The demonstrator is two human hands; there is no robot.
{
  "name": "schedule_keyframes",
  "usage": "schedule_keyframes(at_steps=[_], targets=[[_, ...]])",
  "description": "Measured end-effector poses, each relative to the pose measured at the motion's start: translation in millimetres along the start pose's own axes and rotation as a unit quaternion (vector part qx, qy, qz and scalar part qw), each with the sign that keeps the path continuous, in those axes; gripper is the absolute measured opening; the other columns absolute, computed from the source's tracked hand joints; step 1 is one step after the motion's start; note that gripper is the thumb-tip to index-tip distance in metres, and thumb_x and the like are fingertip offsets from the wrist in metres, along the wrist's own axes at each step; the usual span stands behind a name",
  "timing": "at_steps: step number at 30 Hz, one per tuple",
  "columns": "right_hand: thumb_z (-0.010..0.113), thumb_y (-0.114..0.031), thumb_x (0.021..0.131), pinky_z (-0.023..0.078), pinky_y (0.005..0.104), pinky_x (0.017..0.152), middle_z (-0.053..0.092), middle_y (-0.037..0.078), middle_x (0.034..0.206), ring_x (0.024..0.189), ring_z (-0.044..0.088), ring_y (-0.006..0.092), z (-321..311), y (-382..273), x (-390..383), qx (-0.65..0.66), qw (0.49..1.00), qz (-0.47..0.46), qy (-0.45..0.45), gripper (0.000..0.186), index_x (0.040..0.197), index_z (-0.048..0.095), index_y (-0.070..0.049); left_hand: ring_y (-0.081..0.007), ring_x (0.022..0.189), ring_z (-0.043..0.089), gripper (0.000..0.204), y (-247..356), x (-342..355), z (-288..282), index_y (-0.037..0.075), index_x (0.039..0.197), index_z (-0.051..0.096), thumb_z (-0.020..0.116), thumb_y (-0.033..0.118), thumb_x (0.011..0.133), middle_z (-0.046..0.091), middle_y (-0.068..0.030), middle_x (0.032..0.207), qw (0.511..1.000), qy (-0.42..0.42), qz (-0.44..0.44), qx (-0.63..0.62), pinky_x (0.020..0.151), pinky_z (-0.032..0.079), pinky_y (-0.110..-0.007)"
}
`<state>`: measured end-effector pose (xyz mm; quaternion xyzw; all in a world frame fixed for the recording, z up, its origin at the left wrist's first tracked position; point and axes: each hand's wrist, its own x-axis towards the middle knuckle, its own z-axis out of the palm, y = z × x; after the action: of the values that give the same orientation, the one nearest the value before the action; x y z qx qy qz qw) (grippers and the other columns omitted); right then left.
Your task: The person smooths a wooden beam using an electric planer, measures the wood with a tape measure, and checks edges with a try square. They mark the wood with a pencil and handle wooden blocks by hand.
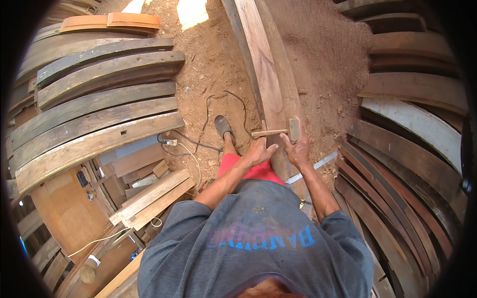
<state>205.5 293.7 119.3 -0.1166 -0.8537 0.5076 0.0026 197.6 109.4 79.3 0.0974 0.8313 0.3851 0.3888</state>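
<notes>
Over a long wooden plank (265, 69), my right hand (299, 151) grips a wooden mallet (293, 129) near its head, with the handle lying crosswise to the left. My left hand (259, 152) is beside that handle's left end, fingers curled round something I cannot make out and thumb sticking out. A narrow upright wooden piece (263, 125) shows just above these fingers. A metal ruler or square (318, 165) lies under and beside my right forearm, with a small yellow tool (303, 202) lower down, partly hidden by my shirt.
Curved planks are stacked at left (99, 104) and right (407, 149). Offcuts (149, 198) and a brown board (69, 213) lie at lower left. Black cable (243, 109) and a white plug strip (170, 142) rest on the sawdust-covered floor (198, 74) near my sandalled foot (222, 124).
</notes>
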Motion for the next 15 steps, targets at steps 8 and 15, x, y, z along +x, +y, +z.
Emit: schedule_keyframes(at_steps=[8,15], targets=[[0.079,-0.014,0.086,0.055,0.0388,0.092,0.069,0.019,0.120,0.107,0.069,0.0300,24,3,103,0.036,0.997,-0.055,0.049,0.066,0.144,0.048,-0.003,-0.0419,0.115,0.063,0.065,-7,3,2,-0.008,0.141,0.047,0.069,0.030,0.093,0.064,-0.0304,0.123,0.986,0.118,0.108,-0.050,0.099,0.049,-0.044],[0.079,-0.018,0.086,0.051,0.0430,0.100,0.065,0.020,0.128,0.118,0.064,0.0305,-3,-43,119,0.027,0.997,0.045,-0.052,0.066,0.142,0.049,-0.001,-0.0268,0.105,0.067,0.045,-5,25,-9,-0.004,0.132,0.058,0.060,0.029,0.101,0.070,-0.0205,0.113,0.983,0.075,-0.031,-0.167,0.094,0.049,-0.037]])
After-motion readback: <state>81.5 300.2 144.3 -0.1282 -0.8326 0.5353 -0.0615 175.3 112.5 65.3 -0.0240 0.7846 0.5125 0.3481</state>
